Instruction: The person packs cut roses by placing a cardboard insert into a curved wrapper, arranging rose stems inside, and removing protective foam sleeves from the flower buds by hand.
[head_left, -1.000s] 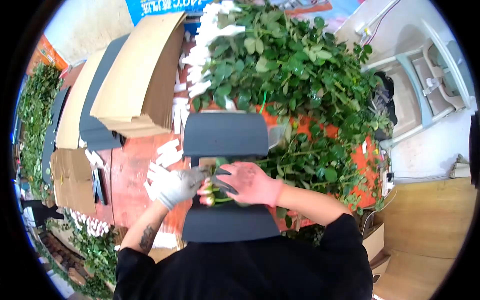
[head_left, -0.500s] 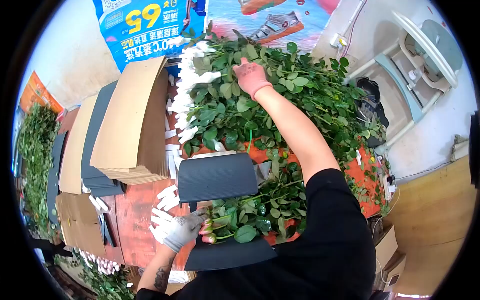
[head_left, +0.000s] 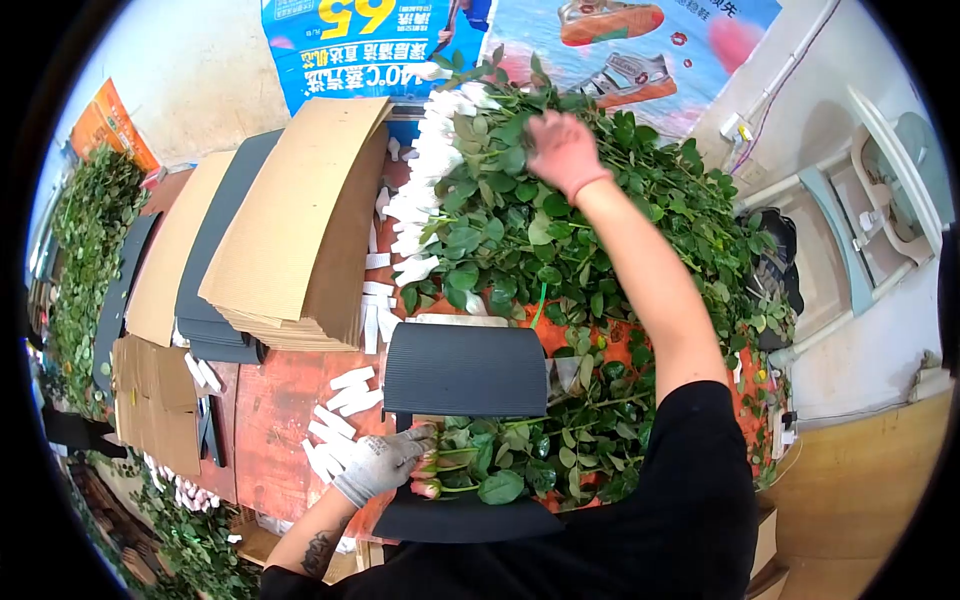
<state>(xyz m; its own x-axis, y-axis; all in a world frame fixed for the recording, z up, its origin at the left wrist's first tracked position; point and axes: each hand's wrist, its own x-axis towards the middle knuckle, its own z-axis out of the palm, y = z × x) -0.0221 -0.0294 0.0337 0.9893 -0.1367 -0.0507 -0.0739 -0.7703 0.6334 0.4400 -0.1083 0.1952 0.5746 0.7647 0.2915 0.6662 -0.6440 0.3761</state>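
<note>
My left hand (head_left: 385,464), in a grey-white glove, has its fingers pressed together at the heads of some pink roses (head_left: 427,489); what its fingertips grip is hidden. The roses lie on black corrugated sheet (head_left: 470,523), stems to the right. Just above them is a curved black corrugated panel (head_left: 466,370). My right hand (head_left: 565,150), in a pink glove, is over the large pile of leafy stems (head_left: 600,240) at the back, blurred, its fingers partly lost against the leaves. White-wrapped flower heads (head_left: 425,185) line the pile's left side.
Stacks of brown cardboard (head_left: 295,210) and black sheets (head_left: 225,260) stand on the left of the red table (head_left: 285,430). White paper strips (head_left: 335,425) lie beside my left hand. Dark-handled scissors (head_left: 209,430) rest farther left. A folded white chair (head_left: 850,230) leans at the right.
My right hand has moved from the roses up to the leafy pile at the back. My left hand stays by the rose heads. The view has shifted.
</note>
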